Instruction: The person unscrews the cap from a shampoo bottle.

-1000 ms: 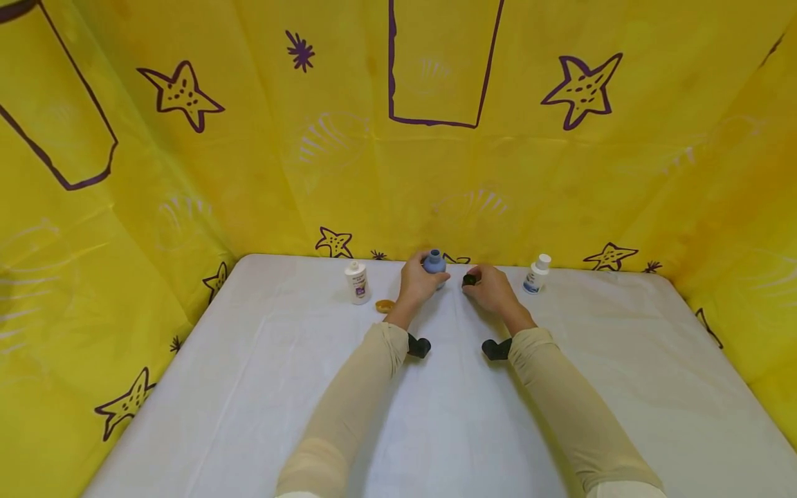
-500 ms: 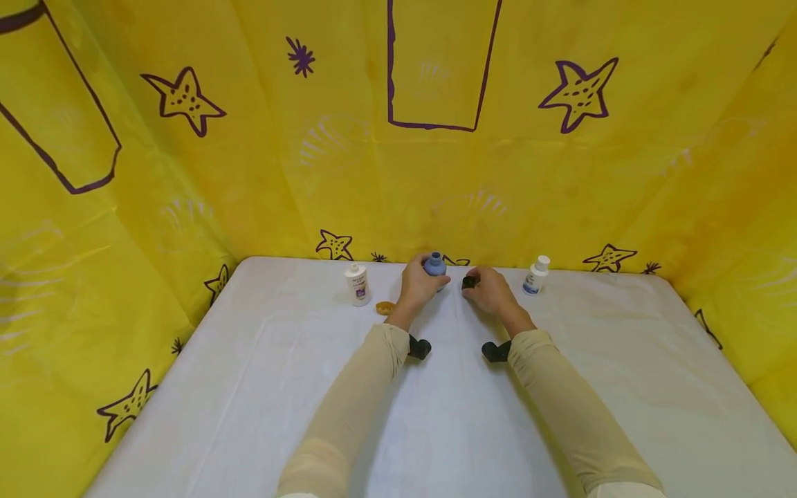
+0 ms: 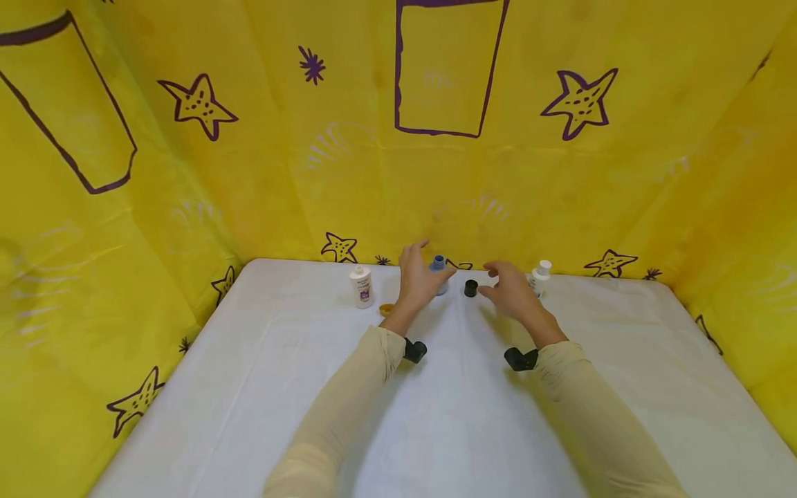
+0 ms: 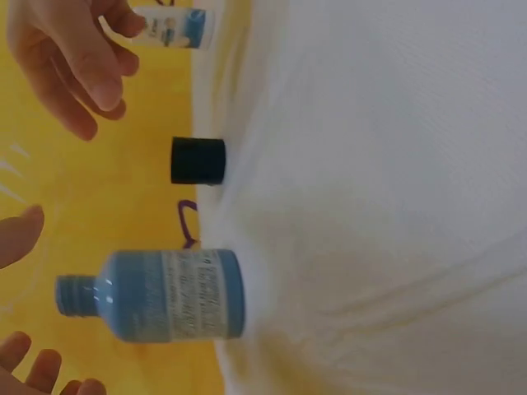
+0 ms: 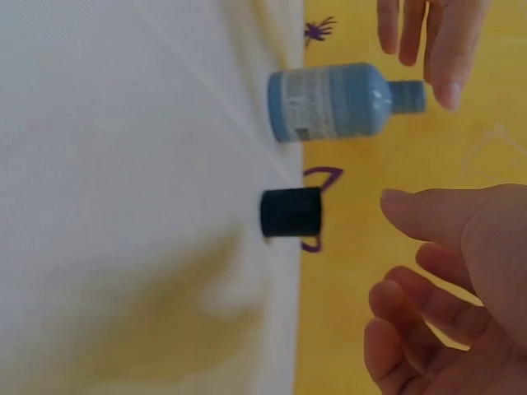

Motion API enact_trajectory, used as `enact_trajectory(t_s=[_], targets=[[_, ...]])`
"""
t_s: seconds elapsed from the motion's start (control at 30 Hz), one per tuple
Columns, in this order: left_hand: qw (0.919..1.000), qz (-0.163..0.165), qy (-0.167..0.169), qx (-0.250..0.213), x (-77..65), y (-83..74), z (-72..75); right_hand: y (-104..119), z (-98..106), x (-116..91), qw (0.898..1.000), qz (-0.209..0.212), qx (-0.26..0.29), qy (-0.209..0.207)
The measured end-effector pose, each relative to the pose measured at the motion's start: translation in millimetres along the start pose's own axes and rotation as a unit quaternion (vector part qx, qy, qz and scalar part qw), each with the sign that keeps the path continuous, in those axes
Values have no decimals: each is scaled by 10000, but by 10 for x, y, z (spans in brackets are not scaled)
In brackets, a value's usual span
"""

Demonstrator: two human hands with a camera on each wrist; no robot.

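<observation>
A blue bottle [image 4: 177,296] stands upright on the white table, its threaded neck uncapped. Around its upper part, apart from it, my left hand [image 3: 418,280] is spread, thumb and fingers released; in the head view that hand hides part of the bottle. To the bottle's right, a black cap [image 5: 291,212] sits on the cloth. My right hand [image 3: 513,294] hovers just right of the cap, with fingers parted and nothing between them. Behind that hand a white bottle with a white cap [image 3: 543,272] is partly covered from the head camera.
Left of my left hand stands another white bottle [image 3: 362,287] with a purple-marked label. Beside it lies a small orange-yellow lid [image 3: 386,309], partly behind my wrist. A yellow curtain [image 3: 349,173] with starfish drawings rises at the table's back edge and both sides.
My left hand has loosened from the blue bottle and spread its fingers. The right hand has let go of the black cap on the table and moved off to the right.
</observation>
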State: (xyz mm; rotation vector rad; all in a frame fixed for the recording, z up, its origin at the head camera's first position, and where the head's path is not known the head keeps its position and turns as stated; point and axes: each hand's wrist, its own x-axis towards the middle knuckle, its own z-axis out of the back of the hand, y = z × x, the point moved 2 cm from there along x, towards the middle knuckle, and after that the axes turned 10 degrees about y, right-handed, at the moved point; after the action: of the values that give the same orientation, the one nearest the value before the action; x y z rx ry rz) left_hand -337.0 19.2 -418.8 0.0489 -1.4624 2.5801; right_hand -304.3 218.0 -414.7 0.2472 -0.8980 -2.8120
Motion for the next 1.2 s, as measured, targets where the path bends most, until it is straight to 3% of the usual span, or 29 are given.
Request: enact_trajectory(t_s=[0.13, 0.3, 0.5, 0.67, 0.93, 1.2], targets=[[9986, -488, -113, 138, -59, -162, -14, 2, 185, -176, 9997, 47, -3, -241], [9909, -1281, -114, 388, -102, -346, -128, 19, 420, -382, 9983, 145, -9, -572], [9842, -1666, 100, 594, -109, -526, -368, -25, 657, -568, 9960, 158, -79, -881], [9839, -1565, 550, 672, -89, -622, -586, -158, 795, -640, 9926, 37, -88, -1206], [9868, -992, 1276, 50, 5, -606, -1016, -368, 905, -634, 9895, -97, -132, -1438], [9891, -447, 1395, -169, 97, -600, -1326, -545, 874, -506, 9918, -259, 12, -1251]])
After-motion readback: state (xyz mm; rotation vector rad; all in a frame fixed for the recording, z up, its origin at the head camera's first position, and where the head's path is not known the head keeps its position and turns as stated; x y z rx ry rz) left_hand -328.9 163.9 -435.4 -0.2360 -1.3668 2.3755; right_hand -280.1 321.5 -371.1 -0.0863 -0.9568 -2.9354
